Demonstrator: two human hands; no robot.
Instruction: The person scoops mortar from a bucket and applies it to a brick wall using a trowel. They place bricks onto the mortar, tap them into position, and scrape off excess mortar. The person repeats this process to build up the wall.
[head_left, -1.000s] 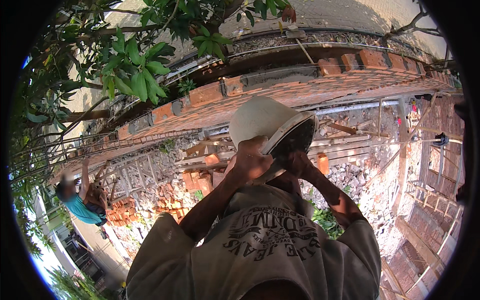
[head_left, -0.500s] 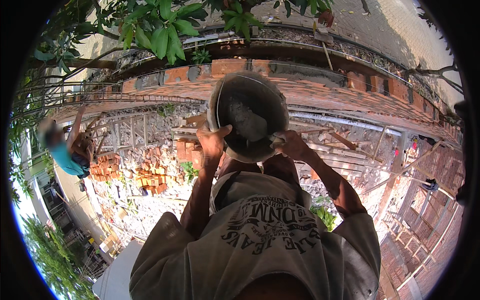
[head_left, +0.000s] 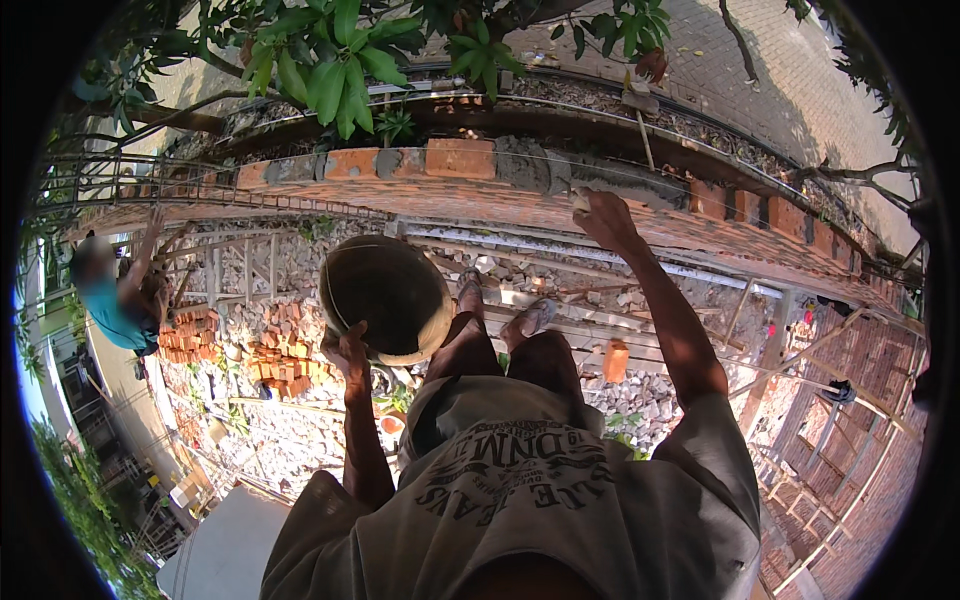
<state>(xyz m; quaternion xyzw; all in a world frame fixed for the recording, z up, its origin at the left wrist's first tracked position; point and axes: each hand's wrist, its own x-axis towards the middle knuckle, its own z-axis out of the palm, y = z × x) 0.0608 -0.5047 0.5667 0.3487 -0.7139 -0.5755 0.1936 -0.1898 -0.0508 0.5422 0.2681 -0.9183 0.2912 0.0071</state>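
My left hand (head_left: 348,352) grips the near rim of a dark round bucket (head_left: 432,332), which tilts beside my legs; its inside looks dark, with no clear lump of mortar. Stretched forward, my right hand (head_left: 606,220) is closed around the pale handle of a trowel (head_left: 579,204). The trowel's blade is hard to tell from the grey wet mortar (head_left: 640,184) along the top of the brick wall (head_left: 530,195). To the left of that mortar, an orange brick (head_left: 460,158) sits on the top course.
A string line runs along the wall top. Planks (head_left: 640,345), rubble and stacked bricks (head_left: 285,365) lie below. Leafy branches (head_left: 345,80) hang over the wall. At far left, another person in a teal shirt (head_left: 113,315) reaches up beside metal reinforcement bars.
The bucket has swung left and down in my left hand, away from the wall. My right hand has left the bucket and reached forward to the mortar on the wall top.
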